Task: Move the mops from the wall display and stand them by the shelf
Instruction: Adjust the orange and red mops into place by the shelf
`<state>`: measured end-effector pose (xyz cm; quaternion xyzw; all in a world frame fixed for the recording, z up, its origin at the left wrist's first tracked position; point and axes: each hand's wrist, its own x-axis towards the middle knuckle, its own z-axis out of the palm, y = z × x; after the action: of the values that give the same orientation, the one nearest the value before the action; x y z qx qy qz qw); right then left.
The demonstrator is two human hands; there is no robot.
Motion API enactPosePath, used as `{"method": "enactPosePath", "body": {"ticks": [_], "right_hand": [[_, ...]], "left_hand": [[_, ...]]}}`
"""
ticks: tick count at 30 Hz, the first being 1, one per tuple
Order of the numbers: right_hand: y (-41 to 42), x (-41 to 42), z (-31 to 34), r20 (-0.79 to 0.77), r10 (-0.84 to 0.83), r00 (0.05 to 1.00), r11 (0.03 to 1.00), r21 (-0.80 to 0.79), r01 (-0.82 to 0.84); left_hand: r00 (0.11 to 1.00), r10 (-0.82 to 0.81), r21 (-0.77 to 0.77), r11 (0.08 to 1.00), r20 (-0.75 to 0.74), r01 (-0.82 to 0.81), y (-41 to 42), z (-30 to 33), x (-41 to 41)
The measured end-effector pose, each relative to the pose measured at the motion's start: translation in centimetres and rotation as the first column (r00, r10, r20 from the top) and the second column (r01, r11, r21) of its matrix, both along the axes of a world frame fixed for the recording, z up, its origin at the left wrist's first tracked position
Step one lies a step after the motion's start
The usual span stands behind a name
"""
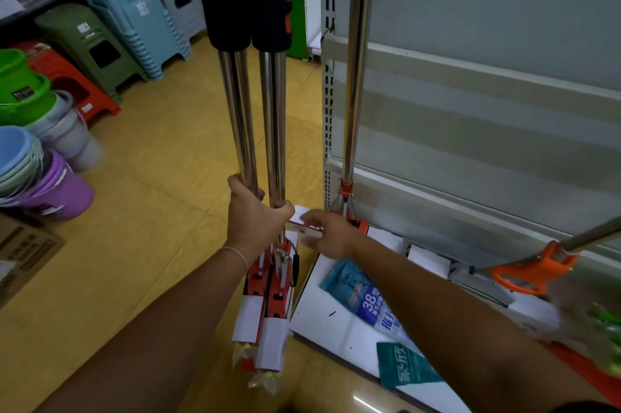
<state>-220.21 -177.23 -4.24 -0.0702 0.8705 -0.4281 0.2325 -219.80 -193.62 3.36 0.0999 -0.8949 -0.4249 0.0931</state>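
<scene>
Gripping bundled mops upright over floor with left hand clamped round slick, stiff steel shafts; right hand, fingers loosely spread, reaching toward standing mop at shelf; likely light, top-heavy.

Both forearms are bare; a thin pale string bracelet circles the left wrist.

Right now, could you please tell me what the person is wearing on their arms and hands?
Both forearms are bare, with no sleeves in view. The left hand and the right hand have no gloves. The only thing worn is a thin, pale string bracelet around the left wrist. No watch or rings can be seen.
</scene>
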Motion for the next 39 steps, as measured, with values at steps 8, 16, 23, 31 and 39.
{"method": "enactPosePath", "body": {"ticks": [8,16,23,31,39], "right_hand": [[-3.8,2.7,-0.5,-0.020,0.175,0.984,0.984,0.048,-0.174],[-2.3,4.0,-1.3,-0.154,0.036,0.987,0.997,0.070,-0.025],[-0.9,4.4,-2.1,-0.136,-0.170,0.976,0.971,0.144,0.189],[0.9,3.1,-2.4,-0.153,-0.353,0.923,0.907,0.187,0.377],[0.9,0.3,-2.8,-0.141,-0.417,0.898,0.890,0.139,0.435]], "left_hand": [[0.987,-0.143,0.024,0.990,0.068,0.141,-0.3,0.6,1.6],[0.989,-0.145,-0.057,0.988,-0.038,0.143,-0.9,0.6,2.3],[0.993,-0.115,-0.049,0.992,-0.033,0.114,-2.3,1.2,2.4],[0.997,-0.078,-0.052,0.996,-0.013,0.077,-3.7,1.9,2.7],[0.997,-0.065,-0.059,0.996,-0.031,0.063,-5.4,2.1,2.7]]}}
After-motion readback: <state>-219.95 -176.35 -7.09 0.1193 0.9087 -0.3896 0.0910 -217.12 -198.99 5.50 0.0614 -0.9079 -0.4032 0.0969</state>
